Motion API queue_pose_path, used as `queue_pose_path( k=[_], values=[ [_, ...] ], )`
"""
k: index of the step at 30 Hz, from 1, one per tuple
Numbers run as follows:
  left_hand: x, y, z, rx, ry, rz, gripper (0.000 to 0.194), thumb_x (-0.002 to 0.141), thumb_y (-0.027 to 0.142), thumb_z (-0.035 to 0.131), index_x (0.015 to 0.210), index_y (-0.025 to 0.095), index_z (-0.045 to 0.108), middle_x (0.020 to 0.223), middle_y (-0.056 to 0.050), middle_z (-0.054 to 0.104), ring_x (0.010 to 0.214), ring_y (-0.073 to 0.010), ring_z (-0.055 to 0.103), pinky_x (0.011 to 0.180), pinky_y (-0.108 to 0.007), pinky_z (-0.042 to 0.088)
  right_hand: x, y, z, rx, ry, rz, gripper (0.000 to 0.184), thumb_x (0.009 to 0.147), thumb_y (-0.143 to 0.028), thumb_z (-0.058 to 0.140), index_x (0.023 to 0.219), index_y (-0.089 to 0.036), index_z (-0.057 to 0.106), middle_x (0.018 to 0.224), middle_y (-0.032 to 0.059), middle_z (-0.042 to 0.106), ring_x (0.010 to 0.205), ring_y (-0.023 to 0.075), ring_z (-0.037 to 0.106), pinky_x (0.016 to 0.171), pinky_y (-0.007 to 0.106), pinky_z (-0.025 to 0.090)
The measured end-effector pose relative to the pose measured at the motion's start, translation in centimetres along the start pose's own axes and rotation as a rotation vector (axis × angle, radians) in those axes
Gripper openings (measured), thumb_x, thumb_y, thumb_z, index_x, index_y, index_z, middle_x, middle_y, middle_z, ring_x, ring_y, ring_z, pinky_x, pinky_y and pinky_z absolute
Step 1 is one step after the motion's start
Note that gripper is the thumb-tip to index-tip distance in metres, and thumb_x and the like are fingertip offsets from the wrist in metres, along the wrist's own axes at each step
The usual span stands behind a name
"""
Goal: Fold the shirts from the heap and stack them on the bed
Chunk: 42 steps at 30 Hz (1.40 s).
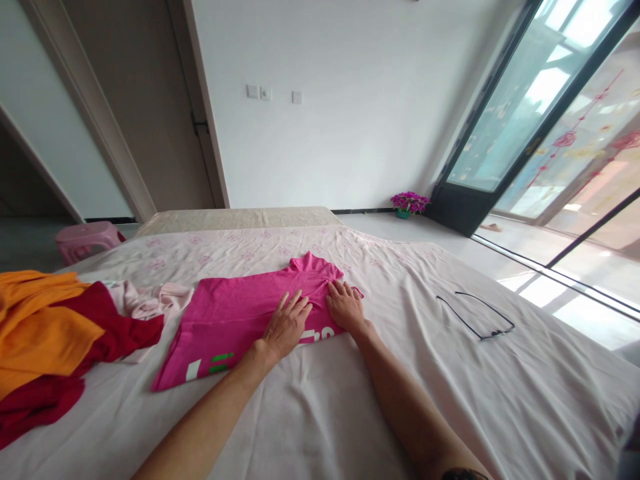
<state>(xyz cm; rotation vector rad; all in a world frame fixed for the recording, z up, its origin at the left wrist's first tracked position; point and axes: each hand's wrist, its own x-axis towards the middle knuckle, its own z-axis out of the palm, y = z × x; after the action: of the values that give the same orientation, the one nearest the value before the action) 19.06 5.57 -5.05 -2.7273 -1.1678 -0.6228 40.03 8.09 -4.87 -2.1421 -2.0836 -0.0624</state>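
A bright pink T-shirt point(235, 310), folded over lengthwise, lies on the pale bedsheet point(310, 413). White and green print shows along its near edge, and a sleeve sticks out at the far side. My left hand point(287, 327) rests flat on the middle of the shirt with its fingers spread. Near the shirt's right end, my right hand point(346, 305) presses down with outstretched fingers. Neither hand grips the cloth. A small bit of pink fabric shows just beyond the right fingers.
Orange clothing point(45, 333), dark red clothing point(127, 323) and light pink clothing point(155, 300) lie heaped at left. Eyeglasses point(483, 333) sit on the sheet at right. Beyond the bed are a pink stool point(87, 237), a potted purple flower point(410, 202) and a glass door point(493, 120).
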Motion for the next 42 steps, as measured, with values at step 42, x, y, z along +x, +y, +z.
queue_pose_path(
  k=[42],
  values=[
    [-5.6,-24.0,-4.8,0.079,-0.177,-0.915,0.042,0.085,0.021,0.050,0.125,0.018,0.061,0.122,-0.016,0.065,0.101,-0.0270,0.067,0.084,-0.036,0.050,17.2,-4.2,-0.5,0.229,-0.163,0.063,0.035,0.077,-0.017,0.058,0.111,-0.019,0.067,0.109,0.0127,0.068,0.104,0.0276,0.061,0.085,0.035,0.045]
  ],
)
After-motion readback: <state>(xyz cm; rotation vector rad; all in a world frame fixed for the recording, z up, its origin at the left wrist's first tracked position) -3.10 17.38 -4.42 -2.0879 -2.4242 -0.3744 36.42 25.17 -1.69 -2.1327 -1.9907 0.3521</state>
